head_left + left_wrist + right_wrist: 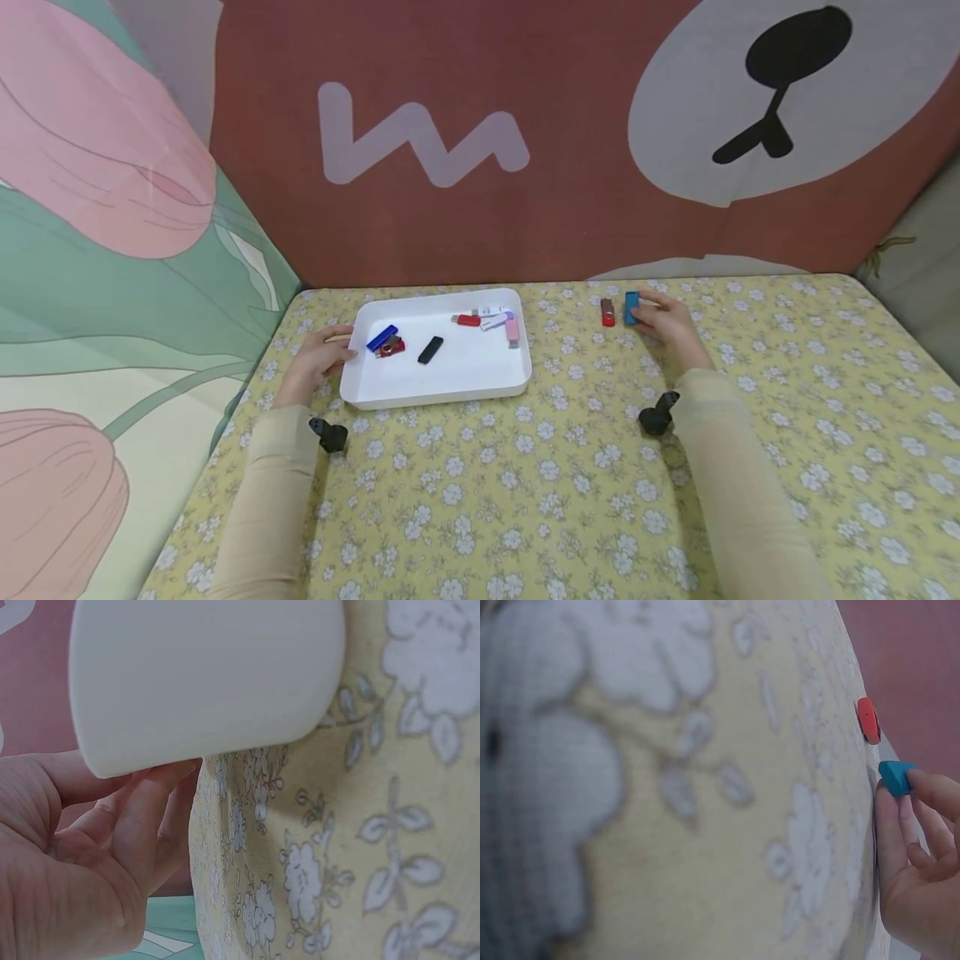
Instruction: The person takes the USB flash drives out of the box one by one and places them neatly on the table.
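Note:
At the left end of the white tray [435, 396] my left hand [318, 357] holds its edge, thumb at the rim and fingers against the outer wall. The left wrist view shows the tray's side [210, 682] with the fingers [139, 825] bent against it. To the right, my right hand [671, 325] pinches a blue USB flash drive [632, 308] between thumb and fingers, close over the cloth. Just left of it lies a red USB flash drive [607, 312]. The right wrist view has the blue drive [896, 778] at the fingertips, near the red one [868, 720].
Inside the tray are a dark blue drive [382, 337], a black drive [431, 350], a red drive [468, 320], a pink drive [512, 332] and several others. A yellow flowered cloth [487, 500] covers the table. A printed backdrop [450, 233] rises behind its far edge.

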`<move>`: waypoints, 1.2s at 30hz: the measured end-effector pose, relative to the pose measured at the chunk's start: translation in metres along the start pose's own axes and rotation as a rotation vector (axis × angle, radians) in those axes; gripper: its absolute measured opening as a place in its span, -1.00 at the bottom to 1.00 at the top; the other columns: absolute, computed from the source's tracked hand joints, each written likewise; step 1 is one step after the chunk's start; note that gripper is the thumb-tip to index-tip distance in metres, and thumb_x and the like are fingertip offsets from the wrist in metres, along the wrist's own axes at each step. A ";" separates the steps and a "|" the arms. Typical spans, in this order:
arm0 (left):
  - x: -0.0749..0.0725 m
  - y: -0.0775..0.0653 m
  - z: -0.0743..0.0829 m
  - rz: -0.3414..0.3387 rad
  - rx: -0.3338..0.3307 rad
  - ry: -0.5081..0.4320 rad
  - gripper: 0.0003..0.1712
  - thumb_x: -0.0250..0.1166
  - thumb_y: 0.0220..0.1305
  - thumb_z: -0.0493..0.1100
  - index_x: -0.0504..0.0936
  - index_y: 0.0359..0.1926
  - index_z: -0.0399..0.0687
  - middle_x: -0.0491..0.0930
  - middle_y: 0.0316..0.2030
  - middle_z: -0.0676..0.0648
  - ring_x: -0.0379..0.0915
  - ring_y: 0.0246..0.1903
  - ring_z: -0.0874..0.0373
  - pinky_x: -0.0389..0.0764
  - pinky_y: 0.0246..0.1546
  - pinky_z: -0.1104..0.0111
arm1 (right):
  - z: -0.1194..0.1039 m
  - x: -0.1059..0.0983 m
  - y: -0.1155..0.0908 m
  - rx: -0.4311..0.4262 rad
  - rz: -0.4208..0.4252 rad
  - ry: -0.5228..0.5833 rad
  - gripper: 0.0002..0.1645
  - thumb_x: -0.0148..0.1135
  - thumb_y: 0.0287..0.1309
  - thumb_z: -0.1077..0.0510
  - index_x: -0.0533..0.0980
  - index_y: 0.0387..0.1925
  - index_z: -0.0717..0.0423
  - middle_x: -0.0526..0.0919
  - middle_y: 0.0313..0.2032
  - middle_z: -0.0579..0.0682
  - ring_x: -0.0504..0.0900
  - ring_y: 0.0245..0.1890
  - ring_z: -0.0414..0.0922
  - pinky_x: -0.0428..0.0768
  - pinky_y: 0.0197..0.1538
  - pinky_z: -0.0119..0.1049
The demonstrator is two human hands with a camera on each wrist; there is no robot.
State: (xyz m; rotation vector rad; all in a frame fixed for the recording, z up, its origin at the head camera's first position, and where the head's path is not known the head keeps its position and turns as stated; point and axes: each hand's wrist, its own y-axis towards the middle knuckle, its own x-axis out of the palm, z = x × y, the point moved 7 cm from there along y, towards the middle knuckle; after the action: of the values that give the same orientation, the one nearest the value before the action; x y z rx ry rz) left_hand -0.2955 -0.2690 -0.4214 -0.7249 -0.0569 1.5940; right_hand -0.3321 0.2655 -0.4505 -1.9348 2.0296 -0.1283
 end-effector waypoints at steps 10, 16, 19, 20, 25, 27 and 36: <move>0.000 -0.002 0.003 -0.005 0.007 0.009 -0.33 0.07 0.36 -0.33 0.14 0.45 -0.10 0.20 0.40 -0.26 0.50 -0.09 0.20 0.53 -0.36 0.51 | -0.006 0.003 0.002 -0.066 0.023 -0.110 -0.32 0.00 0.37 0.17 0.08 0.45 0.19 0.27 0.29 0.30 0.49 -0.36 -0.50 0.55 -0.21 -0.62; 0.001 0.000 0.002 -0.004 0.007 0.009 -0.33 0.06 0.36 -0.34 0.13 0.45 -0.10 0.19 0.40 -0.26 0.37 0.21 -0.02 0.54 -0.33 0.51 | -0.011 0.006 -0.001 -0.092 0.061 -0.224 -0.36 -0.01 0.37 0.18 0.15 0.41 0.25 0.34 0.26 0.36 0.50 -0.27 -0.37 0.53 -0.28 -0.64; 0.001 0.001 0.002 -0.006 0.005 0.006 -0.33 0.06 0.36 -0.34 0.14 0.45 -0.09 0.19 0.40 -0.26 0.33 0.26 -0.06 0.55 -0.32 0.51 | -0.013 0.007 -0.002 -0.103 0.082 -0.262 -0.39 0.00 0.37 0.18 0.19 0.39 0.27 0.38 0.23 0.37 0.53 -0.25 -0.30 0.52 -0.31 -0.64; 0.001 0.000 0.002 -0.008 0.006 0.004 -0.33 0.06 0.36 -0.34 0.14 0.45 -0.09 0.19 0.40 -0.26 0.32 0.27 -0.06 0.55 -0.32 0.51 | -0.014 0.007 -0.002 -0.106 0.087 -0.271 -0.39 0.00 0.37 0.18 0.20 0.38 0.28 0.39 0.22 0.37 0.53 -0.27 -0.30 0.52 -0.31 -0.64; 0.001 -0.001 0.002 -0.013 0.010 -0.004 -0.33 0.07 0.35 -0.35 0.14 0.45 -0.10 0.20 0.40 -0.26 0.46 0.07 0.08 0.55 -0.33 0.52 | -0.015 0.008 -0.003 -0.113 0.099 -0.304 -0.42 0.01 0.36 0.18 0.24 0.35 0.31 0.41 0.18 0.36 0.51 -0.36 -0.36 0.52 -0.34 -0.63; 0.001 -0.002 0.003 -0.016 0.020 -0.006 -0.32 0.07 0.35 -0.35 0.13 0.45 -0.12 0.20 0.39 -0.27 0.51 -0.10 0.20 0.54 -0.34 0.52 | -0.015 0.008 -0.004 -0.111 0.104 -0.319 -0.42 0.01 0.36 0.16 0.26 0.33 0.32 0.43 0.16 0.35 0.54 -0.34 -0.31 0.53 -0.33 -0.60; 0.001 -0.003 0.003 -0.033 0.044 -0.020 -0.33 0.06 0.34 -0.38 0.14 0.44 -0.16 0.23 0.37 -0.29 0.49 -0.36 0.43 0.52 -0.39 0.53 | -0.013 0.008 -0.007 -0.076 0.148 -0.369 -0.44 0.01 0.37 0.11 0.31 0.30 0.31 0.45 0.10 0.32 0.57 -0.01 0.13 0.58 -0.01 -0.13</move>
State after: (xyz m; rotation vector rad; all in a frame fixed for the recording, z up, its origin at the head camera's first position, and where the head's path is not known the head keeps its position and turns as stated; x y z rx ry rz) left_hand -0.2940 -0.2664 -0.4182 -0.6710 -0.0477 1.5665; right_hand -0.3298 0.2548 -0.4383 -1.6917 1.9377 0.3217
